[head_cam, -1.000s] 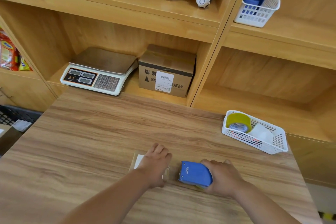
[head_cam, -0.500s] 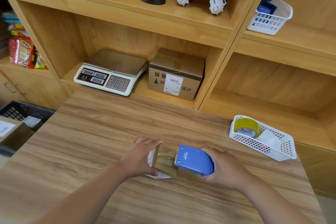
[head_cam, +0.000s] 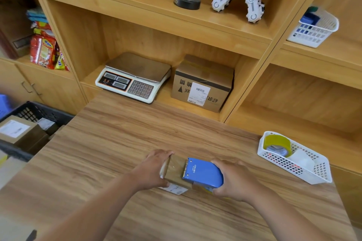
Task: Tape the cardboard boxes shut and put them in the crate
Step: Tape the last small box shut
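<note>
**Box mostly covered**

The cardboard box (head_cam: 175,170) lies mostly hidden between the left fingers (head_cam: 161,153) and the blue tape dispenser (head_cam: 203,172). Its label (head_cam: 174,189) shows only as a sliver beneath those fingers. The tips of the right fingers (head_cam: 220,162) are hidden behind the dispenser. Far left of the fingers, the black crate (head_cam: 39,112) is cut off.

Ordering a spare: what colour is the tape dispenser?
The tape dispenser is blue, seen best in the head view.

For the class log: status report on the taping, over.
Left hand grips small cardboard box. Right hand holds blue tape dispenser against box. Nothing between box and black crate, left.
</note>
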`<act>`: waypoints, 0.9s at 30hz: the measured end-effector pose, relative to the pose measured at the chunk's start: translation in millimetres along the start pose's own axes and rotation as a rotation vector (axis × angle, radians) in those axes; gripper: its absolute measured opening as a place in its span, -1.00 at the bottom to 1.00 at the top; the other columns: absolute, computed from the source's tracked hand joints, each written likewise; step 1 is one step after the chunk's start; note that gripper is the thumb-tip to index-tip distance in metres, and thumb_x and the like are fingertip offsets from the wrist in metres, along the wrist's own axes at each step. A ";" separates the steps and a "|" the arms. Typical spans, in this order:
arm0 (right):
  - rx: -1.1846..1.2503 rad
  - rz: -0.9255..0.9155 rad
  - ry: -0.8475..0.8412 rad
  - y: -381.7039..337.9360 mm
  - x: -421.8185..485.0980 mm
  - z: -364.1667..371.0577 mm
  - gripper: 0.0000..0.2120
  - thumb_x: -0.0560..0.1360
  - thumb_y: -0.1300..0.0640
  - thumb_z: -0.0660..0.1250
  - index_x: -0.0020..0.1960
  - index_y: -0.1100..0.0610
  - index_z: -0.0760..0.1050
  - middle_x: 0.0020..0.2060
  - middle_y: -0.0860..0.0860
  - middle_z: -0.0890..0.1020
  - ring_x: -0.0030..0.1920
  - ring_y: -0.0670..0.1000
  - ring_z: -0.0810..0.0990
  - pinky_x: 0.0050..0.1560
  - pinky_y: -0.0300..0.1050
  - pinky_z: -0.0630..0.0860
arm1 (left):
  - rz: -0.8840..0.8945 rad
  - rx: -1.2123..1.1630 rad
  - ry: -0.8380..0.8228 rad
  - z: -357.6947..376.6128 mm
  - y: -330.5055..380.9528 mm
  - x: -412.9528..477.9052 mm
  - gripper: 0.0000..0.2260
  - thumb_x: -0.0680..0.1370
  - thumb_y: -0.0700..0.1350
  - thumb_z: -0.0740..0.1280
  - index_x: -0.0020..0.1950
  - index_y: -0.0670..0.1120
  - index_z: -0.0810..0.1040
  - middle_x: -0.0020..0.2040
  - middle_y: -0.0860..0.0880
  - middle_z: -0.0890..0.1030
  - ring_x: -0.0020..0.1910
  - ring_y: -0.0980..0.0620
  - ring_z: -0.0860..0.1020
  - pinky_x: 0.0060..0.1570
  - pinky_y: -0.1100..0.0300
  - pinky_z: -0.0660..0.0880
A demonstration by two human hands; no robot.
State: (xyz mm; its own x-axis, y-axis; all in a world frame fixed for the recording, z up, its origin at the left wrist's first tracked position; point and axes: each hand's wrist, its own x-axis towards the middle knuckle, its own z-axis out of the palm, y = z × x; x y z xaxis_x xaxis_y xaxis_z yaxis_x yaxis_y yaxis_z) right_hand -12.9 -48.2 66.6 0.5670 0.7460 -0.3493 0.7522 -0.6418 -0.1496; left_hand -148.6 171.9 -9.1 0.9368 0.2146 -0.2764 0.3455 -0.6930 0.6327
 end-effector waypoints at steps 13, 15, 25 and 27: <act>0.005 -0.008 -0.019 -3.1 7.1 0.1 -0.49 0.28 -0.17 0.37 0.18 -0.14 0.32 -0.02 -0.17 0.55 -0.13 -0.08 0.43 0.08 -0.16 0.22 | 0.142 0.292 -0.020 -5.6 13.7 16.5 -0.15 0.29 0.17 0.50 0.49 0.02 0.20 0.37 0.08 0.26 0.41 0.06 0.10 0.40 0.24 0.04; 0.032 -0.016 -0.020 -3.6 7.4 -4.0 -0.49 0.27 -0.20 0.36 0.16 -0.15 0.33 -0.05 -0.20 0.56 -0.11 -0.09 0.47 0.10 -0.16 0.25 | 0.141 0.265 -0.017 -7.8 8.4 16.8 -0.16 0.28 0.15 0.51 0.47 0.04 0.23 0.36 0.09 0.29 0.39 0.07 0.13 0.38 0.25 0.06; 0.056 -0.095 -0.059 1.1 7.7 -18.9 -0.56 0.24 -0.21 0.34 0.06 -0.13 0.35 -0.11 -0.20 0.55 -0.10 -0.10 0.49 0.06 -0.23 0.28 | 0.115 0.161 -0.017 -11.9 -6.5 13.8 -0.17 0.24 0.13 0.53 0.44 0.11 0.26 0.30 0.15 0.32 0.33 0.13 0.17 0.32 0.31 0.07; 0.026 -0.107 -0.060 11.4 5.1 -17.8 -0.56 0.23 -0.23 0.32 0.07 -0.15 0.34 -0.11 -0.22 0.54 -0.12 -0.14 0.48 0.05 -0.22 0.25 | 0.107 0.163 -0.018 -12.5 -7.2 13.4 -0.16 0.24 0.13 0.53 0.45 0.11 0.25 0.32 0.15 0.31 0.34 0.13 0.16 0.33 0.31 0.06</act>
State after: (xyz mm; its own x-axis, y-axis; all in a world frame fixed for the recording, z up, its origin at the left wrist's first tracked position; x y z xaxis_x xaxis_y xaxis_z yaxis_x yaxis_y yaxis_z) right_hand 4.6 -48.6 79.6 0.4620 0.7992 -0.3845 0.7980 -0.5638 -0.2129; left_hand -137.8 188.3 -8.4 0.9661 0.1224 -0.2275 0.2288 -0.8141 0.5338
